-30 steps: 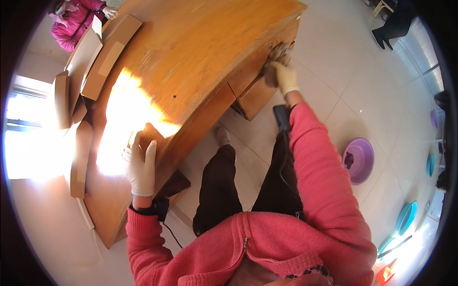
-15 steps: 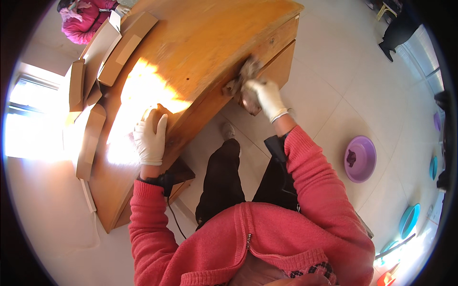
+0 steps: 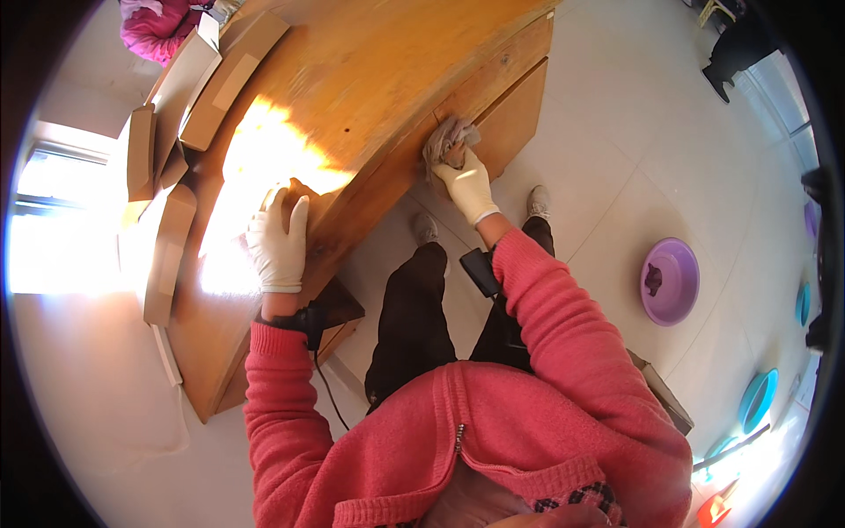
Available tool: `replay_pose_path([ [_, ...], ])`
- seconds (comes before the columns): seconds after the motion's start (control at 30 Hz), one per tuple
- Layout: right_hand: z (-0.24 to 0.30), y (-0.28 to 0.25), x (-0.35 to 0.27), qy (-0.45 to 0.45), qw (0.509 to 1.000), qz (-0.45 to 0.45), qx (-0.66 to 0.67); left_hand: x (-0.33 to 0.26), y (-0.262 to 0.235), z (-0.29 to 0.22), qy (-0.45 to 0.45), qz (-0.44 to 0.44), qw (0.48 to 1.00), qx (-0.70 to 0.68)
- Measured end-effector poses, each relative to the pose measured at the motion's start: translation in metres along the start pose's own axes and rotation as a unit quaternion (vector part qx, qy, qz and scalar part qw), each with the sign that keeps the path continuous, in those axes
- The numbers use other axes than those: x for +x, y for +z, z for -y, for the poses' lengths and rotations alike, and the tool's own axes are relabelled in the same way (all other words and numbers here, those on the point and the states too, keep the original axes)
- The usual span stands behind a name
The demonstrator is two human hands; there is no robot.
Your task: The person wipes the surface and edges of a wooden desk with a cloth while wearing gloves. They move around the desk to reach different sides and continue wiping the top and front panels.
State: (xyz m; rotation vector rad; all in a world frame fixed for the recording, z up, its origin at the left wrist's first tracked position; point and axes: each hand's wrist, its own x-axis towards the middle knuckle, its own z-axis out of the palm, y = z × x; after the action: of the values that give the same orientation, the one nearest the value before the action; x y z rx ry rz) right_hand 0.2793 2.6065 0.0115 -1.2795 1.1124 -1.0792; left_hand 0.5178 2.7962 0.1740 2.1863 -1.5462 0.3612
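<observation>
The right hand, in a pale glove, has its fingers closed over a crumpled grey-brown cloth and presses it against the front edge of the wooden surface, just above the drawer fronts. The cloth looks soft, light and limp; it bunches easily, so a full-palm grip on the wad suits it better than a pinch. The left hand, also gloved, lies flat with fingers spread on the sunlit top near the front edge, holding nothing. Flat cardboard boxes crowd the far left corner. 1 purple basin sits on the tiled floor.
</observation>
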Motion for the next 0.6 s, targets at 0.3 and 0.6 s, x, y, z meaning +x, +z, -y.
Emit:
replay_pose_path([
  [0.3, -0.053, -0.059, 0.066, 0.085, 0.941, -0.139, 0.297, 0.0, -0.001, -0.002, -0.036, 0.038, 0.998, -0.045],
  [0.6, -0.132, -0.006, 0.086, 0.11, 0.94, -0.186, 0.263, 0.0, -0.006, -0.01, -0.065, 0.088, 0.994, -0.03],
])
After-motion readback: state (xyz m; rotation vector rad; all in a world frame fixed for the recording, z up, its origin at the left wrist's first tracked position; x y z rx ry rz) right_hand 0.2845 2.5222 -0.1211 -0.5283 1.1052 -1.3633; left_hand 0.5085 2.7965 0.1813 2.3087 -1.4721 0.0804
